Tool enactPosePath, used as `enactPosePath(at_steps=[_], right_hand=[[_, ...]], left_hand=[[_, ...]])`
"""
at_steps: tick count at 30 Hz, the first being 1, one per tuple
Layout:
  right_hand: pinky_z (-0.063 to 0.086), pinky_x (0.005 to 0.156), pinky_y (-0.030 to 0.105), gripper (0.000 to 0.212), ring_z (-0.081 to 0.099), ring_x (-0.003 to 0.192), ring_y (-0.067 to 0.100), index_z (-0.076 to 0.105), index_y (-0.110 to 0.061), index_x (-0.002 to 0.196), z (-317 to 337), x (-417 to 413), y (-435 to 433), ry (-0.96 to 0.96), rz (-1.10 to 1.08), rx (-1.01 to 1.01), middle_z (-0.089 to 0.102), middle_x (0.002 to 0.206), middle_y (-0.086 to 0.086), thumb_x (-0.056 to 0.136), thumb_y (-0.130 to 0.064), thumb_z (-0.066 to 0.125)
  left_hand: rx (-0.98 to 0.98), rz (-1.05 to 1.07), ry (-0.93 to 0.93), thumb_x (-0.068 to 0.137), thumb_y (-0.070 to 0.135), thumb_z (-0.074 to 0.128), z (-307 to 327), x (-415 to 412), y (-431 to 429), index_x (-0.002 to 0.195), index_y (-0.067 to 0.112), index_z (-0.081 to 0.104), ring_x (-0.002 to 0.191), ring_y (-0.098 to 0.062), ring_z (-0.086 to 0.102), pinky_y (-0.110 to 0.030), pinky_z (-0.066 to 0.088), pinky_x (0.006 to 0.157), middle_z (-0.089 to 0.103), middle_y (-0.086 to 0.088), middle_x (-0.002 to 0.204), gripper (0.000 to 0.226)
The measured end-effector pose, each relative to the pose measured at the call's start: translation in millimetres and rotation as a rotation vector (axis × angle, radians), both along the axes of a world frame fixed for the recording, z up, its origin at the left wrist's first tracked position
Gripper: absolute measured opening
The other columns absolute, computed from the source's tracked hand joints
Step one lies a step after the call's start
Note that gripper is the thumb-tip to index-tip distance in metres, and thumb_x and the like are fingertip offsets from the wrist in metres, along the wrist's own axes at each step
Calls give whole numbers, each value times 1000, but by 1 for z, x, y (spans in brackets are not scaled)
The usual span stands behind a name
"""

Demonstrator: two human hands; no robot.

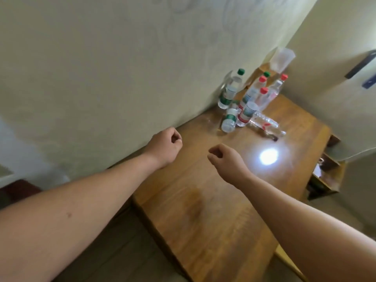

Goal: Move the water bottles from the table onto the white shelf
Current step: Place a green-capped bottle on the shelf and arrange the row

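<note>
- A person's two bare forearms reach forward over a brown wooden table (203, 210) that stands against a pale cream wall (91, 68).
- The left hand (163, 147) hovers above the table edge next to the wall. Its grip is drawn together, the fingers curled into the palm and the thumb against the forefinger, and it holds nothing.
- The right hand (224, 158) hovers just beside it, over the middle of the table. Its grip is likewise curled closed and holds nothing.
- Both hands are well apart from the bottles.
- The clear plastic water bottles (246, 115) are all on the table, clustered in its far corner where two walls meet. There seem to be about eight, though blur and overlap make the count uncertain.
- A tall green-capped bottle (230, 92) stands upright closest to the wall.
- Three red-capped bottles (262, 100) stand upright behind the cluster, close together.
- A short green-labelled bottle (230, 119) stands at the front, beside a red-labelled one.
- One clear bottle lying on its side (266, 125) rests on the table just right of the front pair.
- A bright white glare of light (268, 157) shines on the tabletop, near the right hand.
- A clear plastic container (281, 59) sits raised behind the bottles, in the corner.
- A small wooden shelf unit (325, 176) stands beyond the table's right edge.
</note>
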State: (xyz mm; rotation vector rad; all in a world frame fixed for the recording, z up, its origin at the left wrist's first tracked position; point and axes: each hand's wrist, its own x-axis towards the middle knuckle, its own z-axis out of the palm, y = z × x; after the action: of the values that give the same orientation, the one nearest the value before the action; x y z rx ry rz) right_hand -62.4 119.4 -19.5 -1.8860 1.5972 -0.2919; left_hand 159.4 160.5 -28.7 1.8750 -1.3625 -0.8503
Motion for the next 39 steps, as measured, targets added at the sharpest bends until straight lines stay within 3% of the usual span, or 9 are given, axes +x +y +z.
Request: enactPosePath(at_steps=[10,13,16,20,24,27,33,36,39], right_hand=[[53,88,36,45,63,102,18,63,-14,133,-81,-104,-191,-153,-271,221,69,121,1,105,-49,60],[56,97,41,49,65,107,20,62,-15,133,-98,-98,-249,-246,-310,228,70,122,0,104,-54,58],[61,99,49,55,72,107,24,63,-12,135,-115,-86,-292,-358,-343,278,75,123,4,101,-56,61],[61,97,48,61,73,109,29,60,-8,137,-132,-74,-310,-391,-371,322,73,123,10,98,-55,68],[65,91,44,62,75,100,22,59,-11,136,-139,-82,-302,-408,-327,455,74,116,6,92,-50,77],[67,86,41,72,75,97,18,50,-16,143,-140,-95,-275,-376,-203,590,71,116,2,86,-49,81],[67,83,46,86,72,99,21,49,-19,138,-130,-90,-249,-140,-72,474,68,120,2,81,-81,69],[69,79,44,79,77,96,23,52,-18,137,-122,-87,-242,-172,-50,617,74,116,5,82,-69,78],[69,76,42,64,80,97,23,50,-21,139,-110,-91,-205,-319,0,745,73,118,6,89,-45,82]], left_hand=[[260,60,-12,103,30,62,-49,-126,-185,119,21,60,82,-17,61,-28,41,62,65,3,98,18],[294,108,0,105,35,61,-59,-147,-237,140,21,56,109,-20,65,-31,51,88,66,0,127,38],[327,131,47,107,34,58,-68,-160,-285,159,20,44,142,-25,54,-37,42,118,54,-4,158,56],[376,157,152,108,28,49,-83,-175,-314,167,21,31,156,-26,37,-39,31,124,36,-4,171,62],[376,250,114,107,34,51,-95,-178,-302,162,21,42,149,-25,46,-33,37,110,45,-4,166,57],[441,219,83,110,43,46,-96,-176,-275,151,21,57,124,-21,62,-34,47,102,62,-4,148,48],[594,209,314,104,28,42,-90,-171,-229,126,22,67,104,-26,75,-48,64,96,77,-9,114,34],[594,184,339,102,24,55,-80,-167,-205,125,25,61,106,-23,74,-42,64,92,74,-7,116,24],[561,97,319,90,27,76,-82,-152,-164,140,25,51,111,-19,70,-44,62,99,70,-3,128,56]])
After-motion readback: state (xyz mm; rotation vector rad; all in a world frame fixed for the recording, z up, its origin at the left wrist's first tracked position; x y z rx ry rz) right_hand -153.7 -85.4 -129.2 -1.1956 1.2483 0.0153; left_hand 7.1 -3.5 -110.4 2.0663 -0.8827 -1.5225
